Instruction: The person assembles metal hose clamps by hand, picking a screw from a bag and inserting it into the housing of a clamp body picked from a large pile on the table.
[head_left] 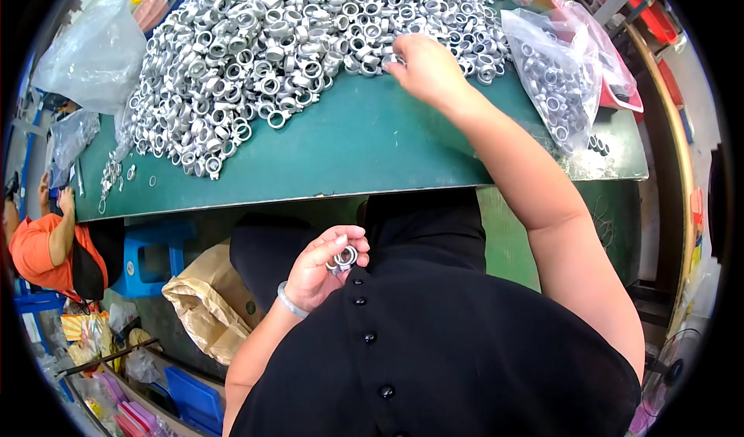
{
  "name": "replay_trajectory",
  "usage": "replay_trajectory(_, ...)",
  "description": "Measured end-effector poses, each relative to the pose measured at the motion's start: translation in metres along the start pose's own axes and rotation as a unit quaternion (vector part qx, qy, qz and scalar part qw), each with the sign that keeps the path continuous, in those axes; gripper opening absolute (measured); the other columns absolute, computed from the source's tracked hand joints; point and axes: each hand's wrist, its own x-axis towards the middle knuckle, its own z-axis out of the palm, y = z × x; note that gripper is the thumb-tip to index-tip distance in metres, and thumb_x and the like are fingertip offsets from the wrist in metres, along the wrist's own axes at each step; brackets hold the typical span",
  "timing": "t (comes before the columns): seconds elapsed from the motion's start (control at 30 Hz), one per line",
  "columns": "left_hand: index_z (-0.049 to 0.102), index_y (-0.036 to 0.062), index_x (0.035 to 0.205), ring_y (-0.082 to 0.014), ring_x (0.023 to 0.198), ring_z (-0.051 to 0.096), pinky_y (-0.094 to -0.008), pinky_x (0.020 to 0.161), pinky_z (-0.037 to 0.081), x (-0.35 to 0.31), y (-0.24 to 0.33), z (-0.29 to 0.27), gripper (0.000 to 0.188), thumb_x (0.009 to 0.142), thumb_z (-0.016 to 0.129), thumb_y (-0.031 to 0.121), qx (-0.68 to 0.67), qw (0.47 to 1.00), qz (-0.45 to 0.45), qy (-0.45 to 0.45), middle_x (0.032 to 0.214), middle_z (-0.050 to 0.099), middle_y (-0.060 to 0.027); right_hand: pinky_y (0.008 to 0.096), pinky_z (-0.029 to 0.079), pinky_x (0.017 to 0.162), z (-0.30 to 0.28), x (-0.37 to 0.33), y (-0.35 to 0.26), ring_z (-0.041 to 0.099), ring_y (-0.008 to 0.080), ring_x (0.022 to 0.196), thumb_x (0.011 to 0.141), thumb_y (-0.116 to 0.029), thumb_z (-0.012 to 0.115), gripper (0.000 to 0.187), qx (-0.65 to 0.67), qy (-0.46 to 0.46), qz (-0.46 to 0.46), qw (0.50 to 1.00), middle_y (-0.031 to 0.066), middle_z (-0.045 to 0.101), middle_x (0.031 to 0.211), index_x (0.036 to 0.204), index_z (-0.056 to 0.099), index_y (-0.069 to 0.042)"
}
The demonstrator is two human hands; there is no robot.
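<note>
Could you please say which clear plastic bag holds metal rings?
The clear plastic bag right of the right hand; silvery metal rings show plainly through it alone.

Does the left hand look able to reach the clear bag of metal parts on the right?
Probably not: the left hand is down near the lap, holding metal rings, and the right forearm stretches between it and the clear bag.

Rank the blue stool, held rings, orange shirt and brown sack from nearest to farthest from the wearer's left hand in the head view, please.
1. Held rings, in left hand.
2. Brown sack, lower left.
3. Blue stool, farther left.
4. Orange shirt, far left.
</note>
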Motion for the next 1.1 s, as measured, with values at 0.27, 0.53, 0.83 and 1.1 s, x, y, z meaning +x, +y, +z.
replay_trajectory(0.27, 0.053, -0.0001, 0.104, -0.0225, 0.08, 0.056, -0.0306, 0.075, 0.045, -0.003, 0.002, -0.005, 0.025, 0.087, 0.05, 0.017, -0.006, 0.999, -0.017, 0.045, 0.09, 0.059, -0.0113, 0.0378, 0.047, 0.065, 0.011, 0.009, 0.003, 0.059, 0.0275, 0.073, 0.073, -0.031, 0.064, 0.03, -0.027, -0.058, 0.077, 0.995, 0.0127, 0.061, 0.072, 0.073, 0.061, -0.001)
replay_trajectory(0.53, 0.053, -0.0008, 0.105, -0.0232, 0.08, 0.057, -0.0313, 0.076, 0.046, -0.003, -0.001, -0.005, 0.026, 0.087, 0.049, 0.018, -0.013, 0.998, -0.016, 0.052, 0.09, 0.059, -0.0117, 0.0226, 0.045, 0.062, -0.016, -0.01, 0.001, 0.054, 0.009, 0.068, 0.073, -0.006, 0.066, 0.012, 0.517, -0.179, 0.194, 0.814, 0.0019, 0.059, 0.077, 0.08, 0.057, -0.003)
replay_trajectory(0.83, 0.053, -0.0019, 0.105, -0.0243, 0.08, 0.058, -0.0318, 0.076, 0.046, -0.003, -0.003, -0.005, 0.027, 0.087, 0.047, 0.018, -0.011, 0.998, -0.015, 0.058, 0.09, 0.06, -0.0127, 0.0236, 0.044, 0.07, -0.022, -0.066, -0.048, 0.052, 0.0095, 0.08, 0.068, 0.006, 0.066, 0.039, 0.51, -0.06, 0.012, 0.858, 0.0045, 0.053, 0.091, 0.099, 0.043, -0.002)
replay_trajectory(1.1, 0.052, -0.0026, 0.105, -0.0249, 0.081, 0.058, -0.033, 0.077, 0.047, -0.003, -0.003, -0.005, 0.028, 0.087, 0.046, 0.017, -0.007, 0.998, -0.015, 0.065, 0.09, 0.06, -0.0136, 0.0225, 0.042, 0.064, -0.023, -0.086, -0.063, 0.05, 0.0092, 0.077, 0.068, 0.004, 0.069, 0.054, 0.497, -0.014, -0.039, 0.867, 0.0054, 0.053, 0.091, 0.111, 0.038, -0.006)
